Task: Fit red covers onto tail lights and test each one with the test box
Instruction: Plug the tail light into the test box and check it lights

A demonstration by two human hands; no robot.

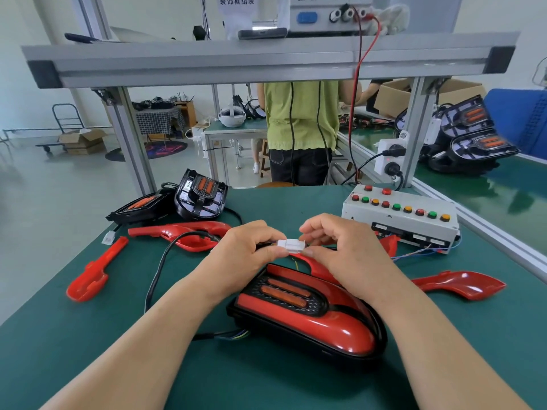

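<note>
Head view showed a tail light (307,318) with its red cover on lying nearest on the green surface (88,335), long axis running from near right to far left. Just beyond it, the left hand (248,250) and right hand (340,247) each pinched one end of a white connector (291,246), so the testing step looked under way. Next seemed to call for pressing buttons on the test box (399,214), farther right.

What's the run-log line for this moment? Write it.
step: connector mating | left hand: white connector | right hand: same connector | tail light: cover on | test box: untouched
</note>
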